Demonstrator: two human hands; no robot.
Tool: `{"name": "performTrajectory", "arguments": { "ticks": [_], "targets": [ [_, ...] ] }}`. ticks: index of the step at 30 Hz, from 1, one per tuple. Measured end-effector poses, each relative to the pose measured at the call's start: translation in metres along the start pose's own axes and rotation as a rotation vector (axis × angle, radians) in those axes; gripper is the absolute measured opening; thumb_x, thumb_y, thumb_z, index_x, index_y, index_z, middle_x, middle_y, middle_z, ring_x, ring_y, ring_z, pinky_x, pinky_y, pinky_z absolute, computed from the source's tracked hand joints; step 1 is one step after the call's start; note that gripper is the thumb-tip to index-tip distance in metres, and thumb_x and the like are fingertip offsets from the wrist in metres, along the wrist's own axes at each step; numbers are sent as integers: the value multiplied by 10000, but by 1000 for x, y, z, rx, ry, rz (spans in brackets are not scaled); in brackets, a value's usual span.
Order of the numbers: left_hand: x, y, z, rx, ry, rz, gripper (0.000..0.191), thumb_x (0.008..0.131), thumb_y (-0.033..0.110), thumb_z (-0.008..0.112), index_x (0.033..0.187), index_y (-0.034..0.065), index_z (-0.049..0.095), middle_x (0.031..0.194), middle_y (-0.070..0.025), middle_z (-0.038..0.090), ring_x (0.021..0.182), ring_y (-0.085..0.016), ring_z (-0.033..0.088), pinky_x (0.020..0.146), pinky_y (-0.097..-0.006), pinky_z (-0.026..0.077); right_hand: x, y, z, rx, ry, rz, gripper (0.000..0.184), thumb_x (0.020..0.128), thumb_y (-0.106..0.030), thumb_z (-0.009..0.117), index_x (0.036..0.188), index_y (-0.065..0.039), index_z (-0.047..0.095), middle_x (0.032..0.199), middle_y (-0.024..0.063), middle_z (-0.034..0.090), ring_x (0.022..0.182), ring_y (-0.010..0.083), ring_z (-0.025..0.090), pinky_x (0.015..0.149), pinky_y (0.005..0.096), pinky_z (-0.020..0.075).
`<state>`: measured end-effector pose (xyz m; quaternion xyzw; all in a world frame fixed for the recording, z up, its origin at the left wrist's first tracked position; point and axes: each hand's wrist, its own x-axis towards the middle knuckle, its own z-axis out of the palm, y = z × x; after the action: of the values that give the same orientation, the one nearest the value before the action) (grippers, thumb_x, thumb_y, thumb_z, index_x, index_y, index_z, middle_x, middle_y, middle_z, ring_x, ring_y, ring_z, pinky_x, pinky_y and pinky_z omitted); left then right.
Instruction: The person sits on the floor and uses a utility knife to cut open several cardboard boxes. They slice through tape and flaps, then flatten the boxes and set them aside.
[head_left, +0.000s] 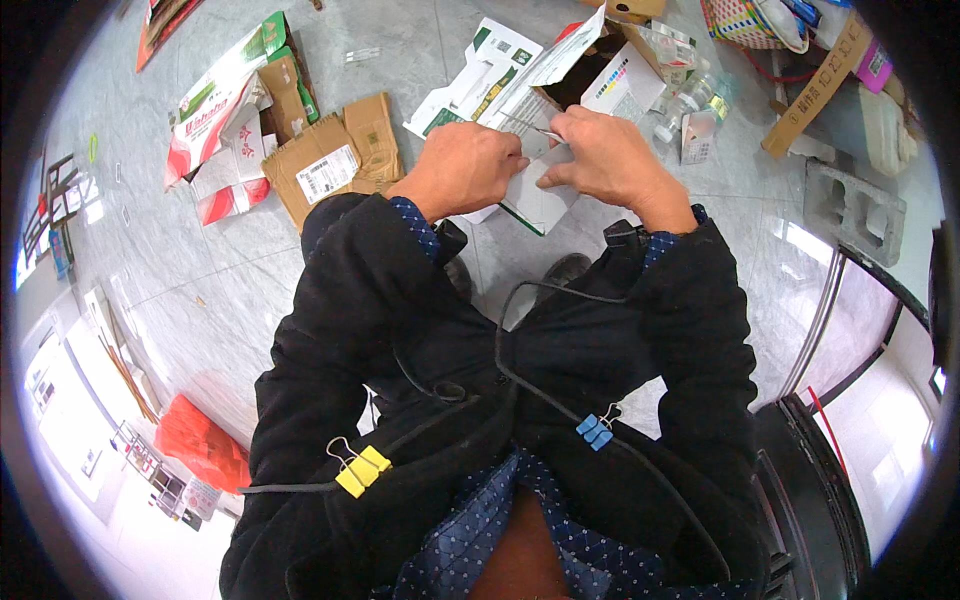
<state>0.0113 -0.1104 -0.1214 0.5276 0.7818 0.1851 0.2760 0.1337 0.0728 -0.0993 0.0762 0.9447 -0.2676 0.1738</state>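
A white-and-green printed carton (525, 90), partly opened out, lies on the floor in front of me with its dark inside showing at the right. My left hand (469, 166) is closed at the carton's near panel, fingertips pinching its edge. In my right hand (604, 154) is a thin pointed metal blade (531, 126), angled left across the carton; its handle is hidden by the fingers, so the kind of tool cannot be told. The right thumb rests on a pale flap (551, 196) between the hands.
Left of the carton lie a flattened brown cardboard box (375, 142) and a torn red-and-white Wahaha carton (217, 135). Clear plastic bottles (686, 101) are at its right, near a cardboard strip bearing writing (817, 86) and a concrete block (855, 206). A cable (502, 330) crosses my lap.
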Motion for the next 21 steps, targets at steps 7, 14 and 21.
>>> {"name": "performTrajectory", "arguments": {
  "ticks": [7,14,21],
  "targets": [
    [4,5,4,86,13,-26,268,925,315,653,883,79,772,775,-179,722,750,-381,711,696,-480,557,-5,3,11,18,142,-99,444,735,-318,867,932,-14,610,1011,168,640,912,412,673,767,493,555],
    [4,8,5,69,22,-88,269,920,315,659,882,78,779,759,-187,719,738,-384,709,693,-482,555,-10,6,21,-26,249,-166,401,767,-271,843,940,-22,581,979,163,609,851,417,678,695,499,562],
    [3,3,13,88,22,-166,277,907,320,655,846,80,779,789,-204,720,755,-402,702,700,-504,549,-13,2,18,8,266,-238,353,782,-249,823,934,-41,581,975,136,611,844,394,666,673,488,540]
  ]
}}
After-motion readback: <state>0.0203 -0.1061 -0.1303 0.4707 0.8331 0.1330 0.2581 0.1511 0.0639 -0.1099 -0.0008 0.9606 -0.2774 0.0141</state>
